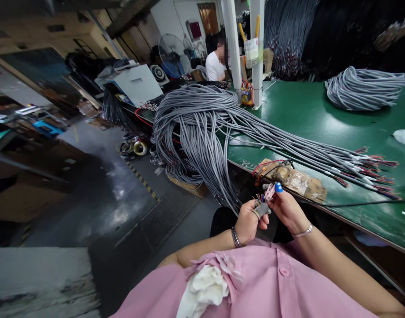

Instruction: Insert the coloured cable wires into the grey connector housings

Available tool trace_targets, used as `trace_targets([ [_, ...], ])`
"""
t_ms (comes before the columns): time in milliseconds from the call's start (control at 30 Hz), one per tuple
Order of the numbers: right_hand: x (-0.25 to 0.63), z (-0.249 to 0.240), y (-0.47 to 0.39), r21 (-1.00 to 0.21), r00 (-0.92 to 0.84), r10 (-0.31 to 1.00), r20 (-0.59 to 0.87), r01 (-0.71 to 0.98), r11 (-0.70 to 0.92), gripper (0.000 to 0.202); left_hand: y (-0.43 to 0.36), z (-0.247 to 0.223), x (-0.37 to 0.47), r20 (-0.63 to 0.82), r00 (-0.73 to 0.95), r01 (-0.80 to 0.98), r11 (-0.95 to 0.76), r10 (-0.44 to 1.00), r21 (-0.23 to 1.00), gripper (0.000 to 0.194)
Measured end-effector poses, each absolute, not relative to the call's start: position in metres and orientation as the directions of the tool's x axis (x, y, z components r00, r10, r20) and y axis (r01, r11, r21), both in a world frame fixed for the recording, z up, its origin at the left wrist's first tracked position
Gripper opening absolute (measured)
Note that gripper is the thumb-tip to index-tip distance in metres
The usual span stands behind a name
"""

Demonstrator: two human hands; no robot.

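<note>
My left hand is closed, with a grey wrapping with a yellowish band at its thumb. Thin coloured wires fan out from its grip, like the stripped end of a cable. Right beside it, my right hand is closed in a pinch, a blue cover on the thumb tip. A small pink piece shows at its fingertips, close to the wires; its kind I cannot make out. Both hands are just off the front edge of the green table.
A large bundle of grey cables drapes over the table's edge, its stripped ends lying right. A taped wooden block sits near my hands. A coiled cable bundle lies behind. A person in white sits beyond the post.
</note>
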State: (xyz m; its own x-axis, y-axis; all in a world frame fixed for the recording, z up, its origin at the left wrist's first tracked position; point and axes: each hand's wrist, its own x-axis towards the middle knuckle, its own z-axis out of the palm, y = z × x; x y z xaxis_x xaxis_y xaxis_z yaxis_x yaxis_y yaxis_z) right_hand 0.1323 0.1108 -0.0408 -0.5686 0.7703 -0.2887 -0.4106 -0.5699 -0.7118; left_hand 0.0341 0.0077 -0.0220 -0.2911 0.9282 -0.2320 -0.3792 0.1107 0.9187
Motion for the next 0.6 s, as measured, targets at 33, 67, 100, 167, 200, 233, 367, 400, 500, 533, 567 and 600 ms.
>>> trace_targets([
  [33, 0.132, -0.041, 0.111, -0.710, -0.566, 0.773, -0.289, -0.415, -0.569, 0.032, 0.008, -0.024, 0.034, -0.234, -0.291, -0.373, 0.116, 0.928, 0.921, 0.032],
  [67, 0.132, -0.040, 0.110, -0.705, -0.566, 0.771, -0.290, -0.418, -0.573, 0.032, 0.008, -0.025, 0.034, -0.238, -0.293, -0.367, 0.121, 0.926, 0.922, 0.032],
  [100, 0.132, -0.040, 0.110, -0.698, -0.574, 0.765, -0.292, -0.419, -0.580, 0.031, 0.007, -0.026, 0.034, -0.240, -0.296, -0.362, 0.124, 0.925, 0.924, 0.032],
  [167, 0.133, -0.040, 0.109, -0.681, -0.601, 0.744, -0.292, -0.416, -0.603, 0.032, 0.006, -0.027, 0.033, -0.240, -0.303, -0.360, 0.123, 0.922, 0.925, 0.032],
  [200, 0.134, -0.039, 0.108, -0.669, -0.620, 0.727, -0.296, -0.409, -0.621, 0.034, 0.005, -0.027, 0.033, -0.239, -0.309, -0.362, 0.119, 0.921, 0.925, 0.032],
  [233, 0.135, -0.039, 0.108, -0.656, -0.642, 0.706, -0.300, -0.398, -0.641, 0.037, 0.003, -0.026, 0.033, -0.236, -0.313, -0.361, 0.115, 0.920, 0.925, 0.032],
  [367, 0.138, -0.035, 0.106, -0.622, -0.717, 0.629, -0.302, -0.352, -0.699, 0.048, -0.005, -0.023, 0.030, -0.215, -0.326, -0.305, 0.113, 0.921, 0.946, 0.034],
  [400, 0.139, -0.034, 0.106, -0.626, -0.728, 0.620, -0.293, -0.343, -0.700, 0.047, -0.006, -0.021, 0.029, -0.198, -0.332, -0.271, 0.107, 0.922, 0.956, 0.034],
  [500, 0.139, -0.030, 0.106, -0.666, -0.717, 0.643, -0.269, -0.344, -0.662, 0.037, -0.008, -0.015, 0.025, -0.104, -0.365, -0.144, 0.055, 0.925, 0.988, 0.035],
  [533, 0.138, -0.029, 0.105, -0.681, -0.704, 0.661, -0.262, -0.350, -0.643, 0.033, -0.008, -0.013, 0.023, -0.067, -0.373, -0.100, 0.032, 0.925, 0.994, 0.035],
  [567, 0.138, -0.028, 0.104, -0.694, -0.689, 0.678, -0.256, -0.357, -0.625, 0.030, -0.007, -0.012, 0.022, -0.031, -0.380, -0.058, 0.009, 0.925, 0.998, 0.035],
  [600, 0.138, -0.028, 0.104, -0.704, -0.676, 0.692, -0.252, -0.363, -0.611, 0.029, -0.006, -0.011, 0.021, 0.006, -0.386, -0.015, -0.013, 0.922, 1.000, 0.034],
])
